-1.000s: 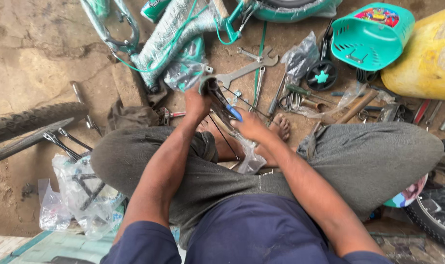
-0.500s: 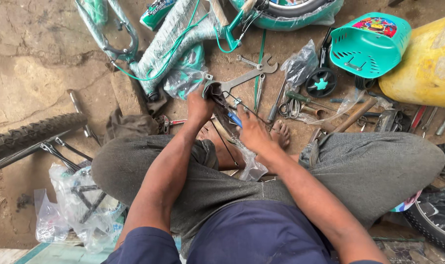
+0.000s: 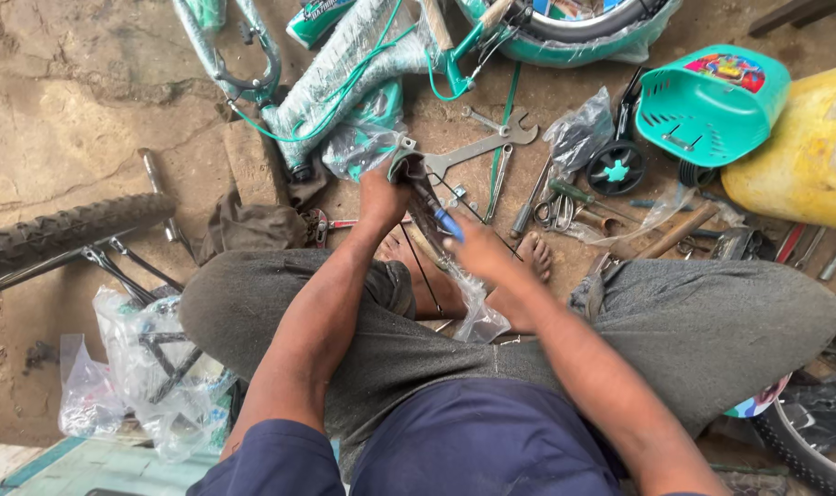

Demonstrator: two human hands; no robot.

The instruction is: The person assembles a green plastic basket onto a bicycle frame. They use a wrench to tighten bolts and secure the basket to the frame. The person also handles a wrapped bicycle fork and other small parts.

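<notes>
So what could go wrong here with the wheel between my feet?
The spokes run close to both hands, left hand and right hand, so a finger could get pinched. Bare feet sit right under the wheel. Loose wrenches and plastic bags crowd the ground, so small parts may get lost.

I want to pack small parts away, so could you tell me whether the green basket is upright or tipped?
Tipped: the green basket lies on its side, its slatted wall facing up.
</notes>
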